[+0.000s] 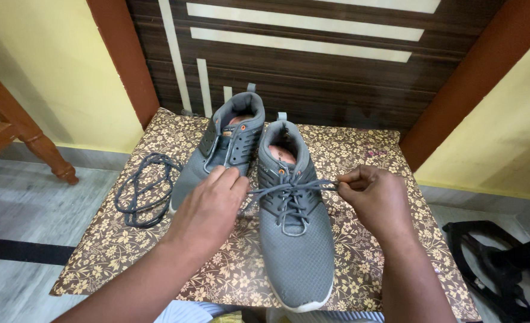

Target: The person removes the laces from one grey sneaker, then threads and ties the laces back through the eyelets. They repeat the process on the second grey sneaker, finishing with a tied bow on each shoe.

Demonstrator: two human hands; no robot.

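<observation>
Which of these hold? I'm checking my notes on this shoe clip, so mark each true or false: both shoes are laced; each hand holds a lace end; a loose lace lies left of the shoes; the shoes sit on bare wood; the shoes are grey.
1. Both shoes are laced. False: the right shoe has a lace; the left shoe shows none.
2. Each hand holds a lace end. True: left hand and right hand pull the lace apart.
3. A loose lace lies left of the shoes. True.
4. The shoes sit on bare wood. False: on a floral cloth.
5. The shoes are grey. True.
</observation>
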